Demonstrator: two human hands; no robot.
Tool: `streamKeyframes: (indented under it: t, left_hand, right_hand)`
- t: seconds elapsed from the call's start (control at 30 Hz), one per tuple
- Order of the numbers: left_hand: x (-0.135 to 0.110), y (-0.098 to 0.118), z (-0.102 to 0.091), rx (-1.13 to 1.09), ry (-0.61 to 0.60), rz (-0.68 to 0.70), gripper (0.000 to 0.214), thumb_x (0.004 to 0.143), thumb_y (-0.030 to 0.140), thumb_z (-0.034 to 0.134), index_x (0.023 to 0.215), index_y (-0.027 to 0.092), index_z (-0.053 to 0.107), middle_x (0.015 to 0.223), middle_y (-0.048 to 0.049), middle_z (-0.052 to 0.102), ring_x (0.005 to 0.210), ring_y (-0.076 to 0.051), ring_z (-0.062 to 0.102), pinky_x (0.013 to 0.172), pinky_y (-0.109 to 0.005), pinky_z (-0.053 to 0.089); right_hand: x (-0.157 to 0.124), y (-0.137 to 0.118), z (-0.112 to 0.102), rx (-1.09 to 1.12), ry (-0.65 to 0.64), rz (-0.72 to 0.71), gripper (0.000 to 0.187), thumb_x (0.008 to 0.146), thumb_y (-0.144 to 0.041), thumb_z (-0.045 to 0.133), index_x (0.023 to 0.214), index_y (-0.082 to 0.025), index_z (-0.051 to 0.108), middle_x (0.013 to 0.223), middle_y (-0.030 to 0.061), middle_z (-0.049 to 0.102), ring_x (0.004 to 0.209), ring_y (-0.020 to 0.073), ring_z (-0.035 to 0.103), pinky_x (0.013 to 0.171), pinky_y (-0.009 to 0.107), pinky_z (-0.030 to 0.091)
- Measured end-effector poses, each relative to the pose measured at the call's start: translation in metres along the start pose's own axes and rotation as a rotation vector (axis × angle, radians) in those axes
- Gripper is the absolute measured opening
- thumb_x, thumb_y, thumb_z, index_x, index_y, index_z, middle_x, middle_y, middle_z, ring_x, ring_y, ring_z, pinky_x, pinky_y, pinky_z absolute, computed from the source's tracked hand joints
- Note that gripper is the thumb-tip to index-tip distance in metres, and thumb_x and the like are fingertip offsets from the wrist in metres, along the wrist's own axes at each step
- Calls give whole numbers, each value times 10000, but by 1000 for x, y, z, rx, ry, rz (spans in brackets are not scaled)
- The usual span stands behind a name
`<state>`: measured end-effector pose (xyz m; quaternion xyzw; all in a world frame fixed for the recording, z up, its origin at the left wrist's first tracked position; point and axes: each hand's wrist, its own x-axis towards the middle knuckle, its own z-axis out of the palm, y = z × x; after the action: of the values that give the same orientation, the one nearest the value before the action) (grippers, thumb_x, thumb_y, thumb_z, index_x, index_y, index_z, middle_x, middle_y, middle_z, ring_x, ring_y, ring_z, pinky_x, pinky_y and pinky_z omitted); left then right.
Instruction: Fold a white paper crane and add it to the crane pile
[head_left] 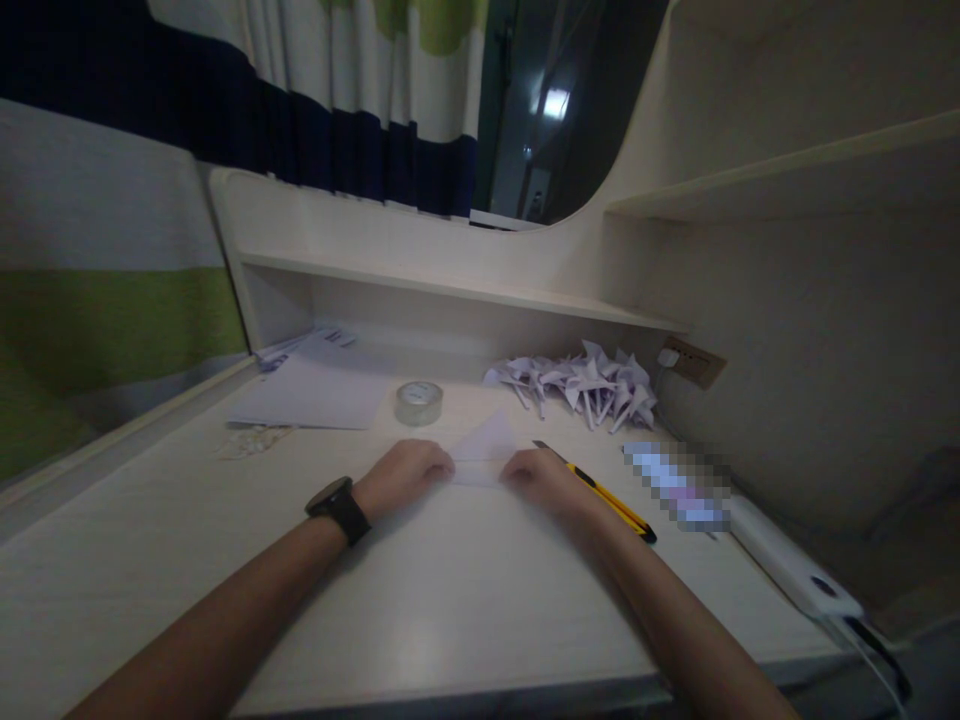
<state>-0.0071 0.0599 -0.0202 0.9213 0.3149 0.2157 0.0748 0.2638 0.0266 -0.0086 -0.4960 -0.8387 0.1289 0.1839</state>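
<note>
A small white sheet of paper lies on the desk between my hands, its upper part coming to a point at the far side. My left hand, with a black watch on the wrist, pinches the paper's left edge. On the opposite edge, my right hand grips the paper with curled fingers. Just beyond my right hand rests a yellow and black utility knife, its blade out and pointing toward the paper. A roll of clear tape lies behind my left hand.
Several folded paper pinwheels are heaped at the back right. A stack of white paper lies at the back left, with small scraps before it. A blurred-out phone-like object and a white power strip lie along the right edge.
</note>
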Motion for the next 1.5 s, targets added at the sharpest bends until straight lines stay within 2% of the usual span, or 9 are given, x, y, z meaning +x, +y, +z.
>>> streamKeyframes:
  t: [0.27, 0.4, 0.57, 0.73, 0.97, 1.1, 1.27, 1.37, 1.5]
  left_hand:
    - [1, 11, 0, 103, -23, 85, 267, 918, 151, 431, 859, 174, 690, 874, -62, 657, 841, -181, 603, 758, -282, 431]
    - [3, 11, 2, 12, -33, 58, 262, 921, 194, 442, 862, 178, 696, 874, -60, 679, 835, -174, 616, 765, -277, 434]
    - [6, 9, 5, -151, -142, 36, 221, 896, 234, 496, 880, 193, 712, 884, -33, 728, 820, -173, 646, 744, -262, 435]
    - [5, 13, 3, -120, -63, 23, 190, 894, 218, 521, 874, 192, 708, 899, -32, 709, 846, -165, 631, 752, -261, 428]
    - [1, 24, 4, -58, -33, 113, 268, 889, 107, 460, 910, 211, 707, 916, -40, 674, 856, -164, 608, 754, -272, 441]
    - [-3, 37, 3, 107, -24, 157, 236, 893, 132, 472, 859, 187, 699, 861, -55, 650, 842, -189, 581, 751, -305, 427]
    - [-5, 46, 2, 232, -41, 170, 218, 911, 157, 473, 805, 163, 664, 822, -55, 621, 779, -184, 557, 688, -294, 407]
    - [-4, 43, 5, 255, -31, 142, 233, 935, 169, 457, 832, 165, 667, 825, -47, 627, 775, -185, 560, 677, -291, 402]
    - [-3, 38, 8, 280, -47, 138, 213, 916, 140, 476, 889, 176, 684, 842, -49, 645, 785, -194, 571, 686, -300, 403]
  right_hand:
    - [6, 0, -5, 72, -47, 9, 268, 714, -54, 528, 823, -156, 751, 804, 39, 746, 725, 153, 663, 692, 223, 460]
    - [6, 0, -9, 127, -116, 19, 261, 692, -43, 535, 797, -149, 749, 780, 36, 743, 696, 146, 652, 668, 220, 463]
    - [1, 0, -13, 214, -200, 27, 213, 690, -79, 575, 795, -149, 748, 753, 24, 733, 662, 137, 635, 635, 214, 465]
    - [-1, 1, -10, 255, -152, 13, 228, 697, -69, 561, 815, -132, 746, 781, 46, 737, 680, 142, 642, 665, 224, 475]
    - [2, 9, -3, 211, -117, 7, 226, 695, -68, 574, 809, -149, 751, 780, 40, 739, 703, 147, 650, 685, 232, 484]
    - [2, 11, -1, 211, -92, -14, 237, 688, -47, 563, 796, -152, 746, 780, 37, 737, 707, 147, 651, 696, 235, 485]
    - [-7, -8, -7, 155, -8, -46, 248, 692, -32, 534, 782, -152, 731, 792, 36, 724, 716, 139, 643, 665, 209, 461]
    - [-14, -25, -12, 21, 4, -56, 265, 681, -23, 527, 766, -174, 729, 812, 25, 717, 705, 131, 628, 645, 202, 430]
    - [-20, -36, -11, -158, -14, -83, 172, 750, -119, 568, 768, -174, 730, 795, 48, 701, 705, 149, 613, 650, 226, 407]
